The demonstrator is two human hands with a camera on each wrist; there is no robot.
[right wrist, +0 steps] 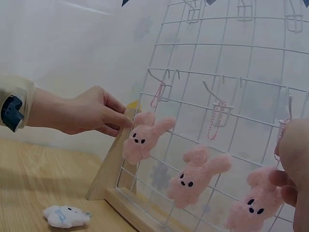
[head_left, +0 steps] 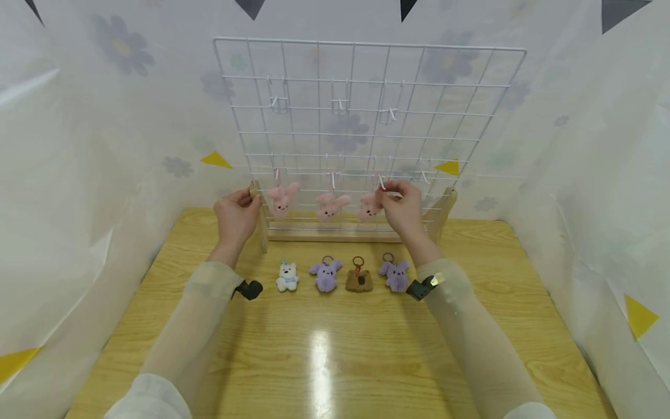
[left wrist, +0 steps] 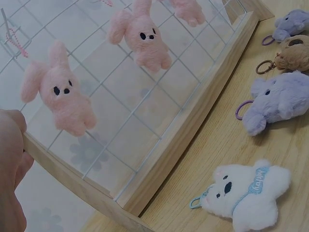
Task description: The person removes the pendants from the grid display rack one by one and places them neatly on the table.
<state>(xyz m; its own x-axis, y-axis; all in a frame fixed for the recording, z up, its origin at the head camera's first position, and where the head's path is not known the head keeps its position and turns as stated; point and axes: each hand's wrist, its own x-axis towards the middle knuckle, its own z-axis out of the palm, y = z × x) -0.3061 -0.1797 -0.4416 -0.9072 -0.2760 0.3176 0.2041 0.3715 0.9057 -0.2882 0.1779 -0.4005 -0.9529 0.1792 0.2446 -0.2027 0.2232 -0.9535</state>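
My left hand (head_left: 237, 216) grips the top of the wooden side post (head_left: 260, 215) of a white wire grid rack (head_left: 335, 138). Three pink plush bunny keychains hang along the rack's lower row of hooks: one at left (head_left: 281, 201), one in the middle (head_left: 331, 208) and one at right (head_left: 369, 208). At the right bunny my right hand (head_left: 404, 210) pinches its upper part, by the ear and bead chain, just below the hook; in the right wrist view the hand (right wrist: 294, 159) partly hides that chain and the exact fingertip contact.
On the wooden table (head_left: 324, 343) before the rack lie a white bear keychain (head_left: 287, 277), a purple plush keychain (head_left: 327, 276), a brown one (head_left: 359, 281) and another purple one (head_left: 395, 276). A bare hook (head_left: 423, 176) is right of the right hand; three more are above.
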